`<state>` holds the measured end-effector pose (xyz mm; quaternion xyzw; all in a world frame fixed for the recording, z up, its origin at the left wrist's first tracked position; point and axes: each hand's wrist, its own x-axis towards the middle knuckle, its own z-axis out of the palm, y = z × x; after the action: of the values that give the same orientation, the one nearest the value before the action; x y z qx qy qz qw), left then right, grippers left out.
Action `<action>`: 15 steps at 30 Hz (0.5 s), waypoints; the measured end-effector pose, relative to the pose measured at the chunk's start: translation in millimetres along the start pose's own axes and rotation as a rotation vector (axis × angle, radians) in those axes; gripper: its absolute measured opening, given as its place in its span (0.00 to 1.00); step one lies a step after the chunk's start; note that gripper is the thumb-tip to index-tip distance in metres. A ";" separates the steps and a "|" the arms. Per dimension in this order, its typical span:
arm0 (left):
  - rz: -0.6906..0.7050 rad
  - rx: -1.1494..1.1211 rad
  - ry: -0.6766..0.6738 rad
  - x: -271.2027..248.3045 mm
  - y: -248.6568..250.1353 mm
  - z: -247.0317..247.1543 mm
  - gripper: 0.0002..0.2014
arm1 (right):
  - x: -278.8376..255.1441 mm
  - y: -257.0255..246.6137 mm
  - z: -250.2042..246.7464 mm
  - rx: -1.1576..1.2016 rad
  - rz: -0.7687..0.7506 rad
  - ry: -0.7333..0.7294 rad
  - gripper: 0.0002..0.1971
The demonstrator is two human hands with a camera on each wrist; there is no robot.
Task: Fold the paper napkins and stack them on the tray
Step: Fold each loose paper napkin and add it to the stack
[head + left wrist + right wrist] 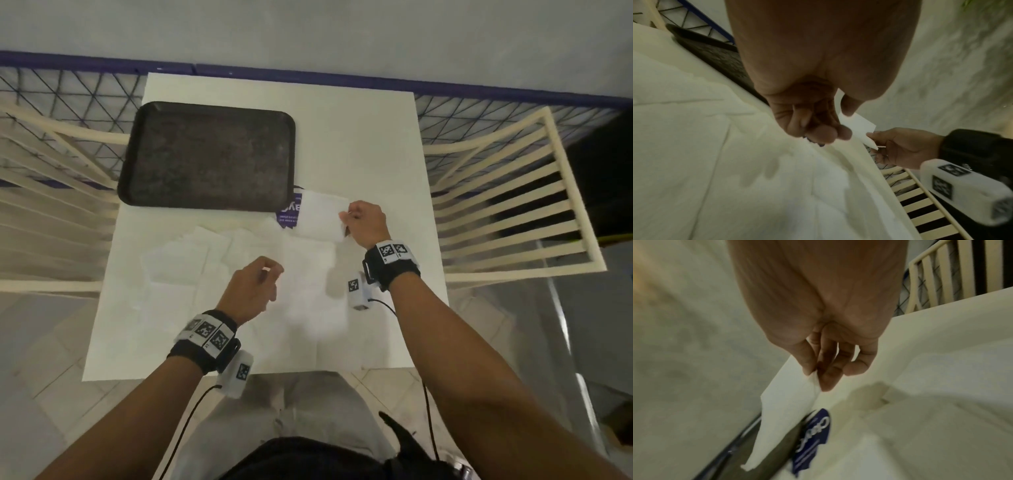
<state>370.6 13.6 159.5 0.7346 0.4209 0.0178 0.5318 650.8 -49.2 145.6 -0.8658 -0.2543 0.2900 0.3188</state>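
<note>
Head view looking steeply down over the white table [376,144], both wrist views close under each palm, facing along the fingers, all three sharing the folded napkin [320,216] and tray [205,154].

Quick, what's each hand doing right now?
Left hand: fingers curled, holding nothing.
Right hand: pinching a folded napkin at its edge.

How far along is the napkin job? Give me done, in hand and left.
Done: nothing stacked; the tray holds no napkins.
In hand: the right hand pinches one folded napkin, held just off the tray's near right corner. The left hand hovers over the table, fingers curled, holding nothing.
Left: placing this one, then folding and stacking the loose napkins spread on the table.
</note>
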 end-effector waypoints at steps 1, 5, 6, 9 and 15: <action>-0.024 0.020 -0.016 -2.0 -4.1 4.3 0.11 | 12.4 6.3 -1.9 -0.066 0.015 0.008 0.07; -0.112 0.067 -0.038 -10.3 -21.4 17.5 0.08 | 51.1 25.9 2.6 -0.123 0.096 0.005 0.04; -0.131 0.077 -0.041 -12.4 -25.7 20.0 0.08 | 58.3 28.8 4.0 -0.121 0.121 0.005 0.04; -0.174 0.108 -0.049 -17.8 -35.0 25.0 0.07 | 77.4 33.5 9.1 -0.166 0.136 0.000 0.04; -0.220 0.122 -0.038 -24.5 -40.1 31.4 0.07 | 93.6 32.5 18.1 -0.157 0.132 0.026 0.10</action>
<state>345.7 -22.8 124.3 0.7151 0.4891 -0.0800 0.4929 712.8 -5.0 79.7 -0.9066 -0.2144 0.2785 0.2334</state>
